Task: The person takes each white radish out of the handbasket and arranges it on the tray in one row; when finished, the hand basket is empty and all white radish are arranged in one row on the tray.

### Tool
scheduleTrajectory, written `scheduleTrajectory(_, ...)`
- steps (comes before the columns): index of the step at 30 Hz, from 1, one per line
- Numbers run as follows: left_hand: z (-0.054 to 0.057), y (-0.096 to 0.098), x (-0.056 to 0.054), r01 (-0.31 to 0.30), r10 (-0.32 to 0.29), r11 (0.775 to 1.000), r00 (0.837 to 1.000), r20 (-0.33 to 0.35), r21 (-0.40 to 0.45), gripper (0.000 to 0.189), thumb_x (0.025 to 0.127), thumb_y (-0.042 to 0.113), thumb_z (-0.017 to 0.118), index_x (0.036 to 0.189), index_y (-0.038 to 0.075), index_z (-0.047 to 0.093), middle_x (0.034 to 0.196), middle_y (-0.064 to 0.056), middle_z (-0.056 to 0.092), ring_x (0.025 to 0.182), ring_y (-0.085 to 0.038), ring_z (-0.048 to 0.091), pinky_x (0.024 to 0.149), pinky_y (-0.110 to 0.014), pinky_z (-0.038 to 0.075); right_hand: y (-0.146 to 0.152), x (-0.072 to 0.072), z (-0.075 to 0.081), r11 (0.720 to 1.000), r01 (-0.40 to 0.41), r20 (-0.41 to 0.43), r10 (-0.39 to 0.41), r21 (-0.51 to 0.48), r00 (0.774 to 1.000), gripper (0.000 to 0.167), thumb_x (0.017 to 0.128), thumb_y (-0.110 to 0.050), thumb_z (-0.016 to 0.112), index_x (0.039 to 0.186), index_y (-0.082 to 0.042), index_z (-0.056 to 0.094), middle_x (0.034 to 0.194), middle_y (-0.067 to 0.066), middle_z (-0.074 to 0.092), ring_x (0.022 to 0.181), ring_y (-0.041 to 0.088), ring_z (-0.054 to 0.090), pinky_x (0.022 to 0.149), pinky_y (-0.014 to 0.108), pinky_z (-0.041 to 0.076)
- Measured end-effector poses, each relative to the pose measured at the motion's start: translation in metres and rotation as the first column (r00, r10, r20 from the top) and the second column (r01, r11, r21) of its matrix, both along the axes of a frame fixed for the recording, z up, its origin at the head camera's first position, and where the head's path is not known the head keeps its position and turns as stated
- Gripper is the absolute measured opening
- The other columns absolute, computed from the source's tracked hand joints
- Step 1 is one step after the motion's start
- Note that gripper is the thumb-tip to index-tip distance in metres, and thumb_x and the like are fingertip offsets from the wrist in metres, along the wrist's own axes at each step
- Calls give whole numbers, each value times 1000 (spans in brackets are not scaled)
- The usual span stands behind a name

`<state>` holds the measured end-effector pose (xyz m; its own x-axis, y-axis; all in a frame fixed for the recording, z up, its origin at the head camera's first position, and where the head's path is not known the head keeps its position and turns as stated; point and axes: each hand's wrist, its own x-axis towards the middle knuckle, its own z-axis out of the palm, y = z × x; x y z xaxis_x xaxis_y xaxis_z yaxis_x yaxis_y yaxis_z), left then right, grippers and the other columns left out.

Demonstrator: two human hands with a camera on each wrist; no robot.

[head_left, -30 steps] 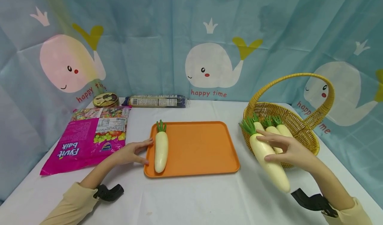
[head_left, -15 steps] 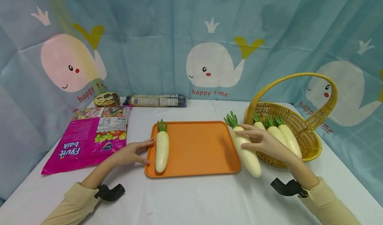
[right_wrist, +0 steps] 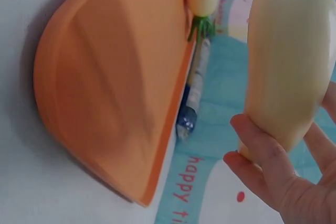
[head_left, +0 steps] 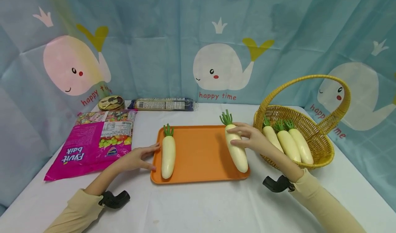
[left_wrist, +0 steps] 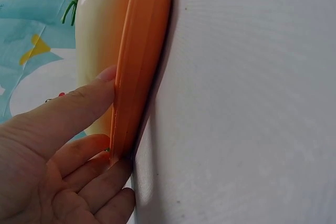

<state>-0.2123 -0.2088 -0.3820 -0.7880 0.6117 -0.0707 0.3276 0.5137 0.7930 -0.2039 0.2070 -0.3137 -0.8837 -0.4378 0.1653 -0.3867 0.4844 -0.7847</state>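
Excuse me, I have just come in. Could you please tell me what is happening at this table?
A person's right hand holds a white radish above the right side of an orange tray. The left hand touches the tray's left edge, next to another radish that lies on the tray. Three more radishes are in the wicker basket on the right, with their green tops towards the back.

The held radish (right_wrist: 289, 61) apparently runs past the right wrist view's top edge.
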Motion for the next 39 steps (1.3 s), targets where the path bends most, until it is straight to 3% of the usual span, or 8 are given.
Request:
scheduleTrajectory(9, 1, -1, 1, -8, 8, 1000, 1000, 4, -7, 74, 76, 24, 72, 133, -7, 35, 139, -28, 22, 125, -40, 25, 98, -47, 27, -22, -12, -8, 999, -31, 7, 31, -14, 1000, 44, 78, -23, 71, 118, -8, 60, 138, 11, 33, 120, 33, 37, 94, 51, 33)
scheduleTrajectory(15, 1, -2, 0, -7, 7, 1000, 1000, 0, 9, 74, 76, 23, 71, 133, -7, 35, 139, -29, 22, 125, -41, 25, 98, -47, 26, -41, -21, -10, 1000, -14, 2, 14, -22, 1000, 44, 76, -22, 73, 115, -7, 61, 137, 12, 35, 118, 33, 39, 94, 44, 36)
scheduleTrajectory(23, -2, -3, 2, 6, -6, 1000, 1000, -30, -3, 72, 77, 23, 71, 132, -8, 36, 138, -29, 23, 125, -42, 24, 98, -50, 25, -63, -30, -20, 997, -72, 45, 72, -12, 996, 42, 77, -22, 72, 115, -7, 61, 138, 15, 34, 121, 31, 36, 93, 43, 38)
scheduleTrajectory(31, -3, 1, 1, 11, -11, 1000, 999, -33, -5, 72, 76, 24, 71, 132, -6, 37, 139, -28, 23, 125, -41, 24, 98, -49, 26, -79, -32, -30, 989, -141, 78, 137, 51, 988, 42, 79, -22, 69, 117, -7, 60, 138, 16, 33, 121, 33, 37, 92, 42, 39)
scheduleTrajectory(39, -1, 1, -1, 9, -10, 1000, 999, -40, -18, 72, 76, 24, 72, 132, -6, 38, 138, -28, 25, 125, -40, 25, 98, -49, 26, -91, -35, -33, 973, -178, 61, 171, 145, 983, 42, 81, -25, 67, 117, -4, 59, 126, 9, 50, 120, 25, 39, 91, 38, 40)
